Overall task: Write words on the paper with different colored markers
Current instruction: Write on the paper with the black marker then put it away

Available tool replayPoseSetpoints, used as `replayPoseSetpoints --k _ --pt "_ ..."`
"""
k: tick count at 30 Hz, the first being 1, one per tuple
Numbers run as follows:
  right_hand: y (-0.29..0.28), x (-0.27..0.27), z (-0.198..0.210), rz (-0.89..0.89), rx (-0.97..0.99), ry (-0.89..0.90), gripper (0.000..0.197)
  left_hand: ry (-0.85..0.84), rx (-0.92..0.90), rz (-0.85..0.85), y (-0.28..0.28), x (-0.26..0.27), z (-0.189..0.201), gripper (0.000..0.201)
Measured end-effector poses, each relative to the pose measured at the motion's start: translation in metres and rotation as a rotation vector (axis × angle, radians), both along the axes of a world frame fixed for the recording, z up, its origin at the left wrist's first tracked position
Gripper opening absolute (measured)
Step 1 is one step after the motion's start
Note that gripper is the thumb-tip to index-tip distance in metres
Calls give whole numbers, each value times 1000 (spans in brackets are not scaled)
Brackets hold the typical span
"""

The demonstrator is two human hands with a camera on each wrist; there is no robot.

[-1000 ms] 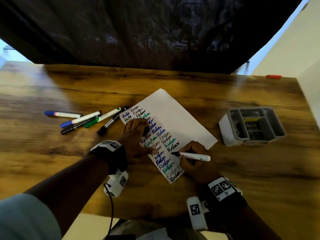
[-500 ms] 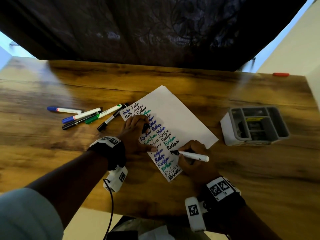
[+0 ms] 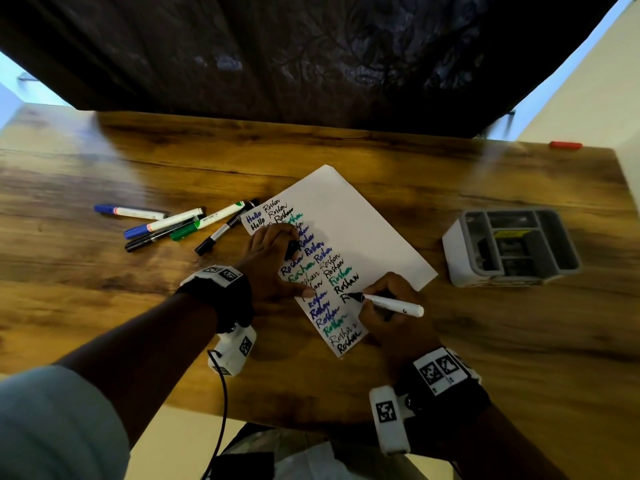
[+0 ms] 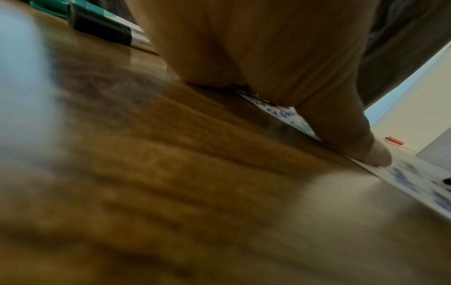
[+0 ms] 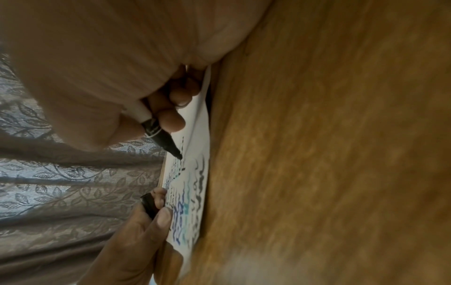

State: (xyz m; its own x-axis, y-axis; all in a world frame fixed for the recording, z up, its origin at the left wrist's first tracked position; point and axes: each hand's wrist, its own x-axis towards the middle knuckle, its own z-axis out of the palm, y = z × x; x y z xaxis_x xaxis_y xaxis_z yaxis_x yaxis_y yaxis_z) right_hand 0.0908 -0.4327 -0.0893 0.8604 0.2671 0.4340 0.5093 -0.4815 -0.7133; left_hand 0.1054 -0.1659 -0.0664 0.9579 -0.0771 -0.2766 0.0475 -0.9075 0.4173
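A white sheet of paper lies at an angle on the wooden table, with words in blue, green and black down its left part. My right hand pinches a black marker, whose tip touches the paper beside a fresh black "R". In the right wrist view the black marker meets the paper. My left hand rests on the paper's left edge, fingers curled round a black cap, thumb pressing the sheet. The left wrist view shows that thumb on the paper.
Several capped markers, blue, green and black, lie on the table left of the paper. A grey compartment organiser stands at the right. A small red object sits at the table's far right edge. A dark curtain hangs behind.
The right hand has drawn a new black "R" under the last black word in the second column. The left hand has kept still on the paper.
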Motion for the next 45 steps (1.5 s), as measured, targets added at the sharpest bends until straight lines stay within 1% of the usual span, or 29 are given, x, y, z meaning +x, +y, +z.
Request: replayPoseSetpoints --k 4,7,11,16,19,22,25,26,29,31,33,36,38,40,42,45 --pt "-1 1 -3 7 -1 45 20 -8 -1 0 0 -1 1 113" --pt "-4 2 -3 48 -4 77 17 -16 1 -3 0 -1 0 109" --pt "-4 1 -4 18 -4 77 16 -16 12 -16 1 -1 -1 108" --pt "-2 2 -6 22 -14 13 17 -20 6 -3 0 -1 0 108" --pt "-4 3 -6 20 -17 39 17 -11 10 -2 0 -1 1 109" --pt "-4 3 -7 22 4 63 15 -27 13 -2 -1 -2 1 106" --pt "-1 2 -9 -36 54 53 25 -51 3 7 -2 -3 0 103" --pt "0 2 -9 -45 56 54 25 -50 0 8 -1 -3 -1 103" --pt "-4 3 -4 -26 35 89 15 -45 12 -2 0 -2 -1 104" --pt "-4 4 -3 -5 27 73 12 -42 15 -4 1 -1 -2 104" --pt "-1 3 -3 -22 46 56 15 -33 6 2 0 -1 -1 106" --pt "-2 2 -2 -27 69 85 23 -26 -3 15 0 -1 -1 110" --pt "-5 3 -2 -7 55 98 21 -20 4 12 0 -1 -1 110" --pt "-5 4 -3 0 48 95 15 -18 7 7 1 0 -2 109" --pt "-3 2 -4 -25 43 76 12 -21 3 8 1 -1 -2 109" --pt "-5 1 -2 -36 94 125 17 -11 1 8 0 0 -2 110"
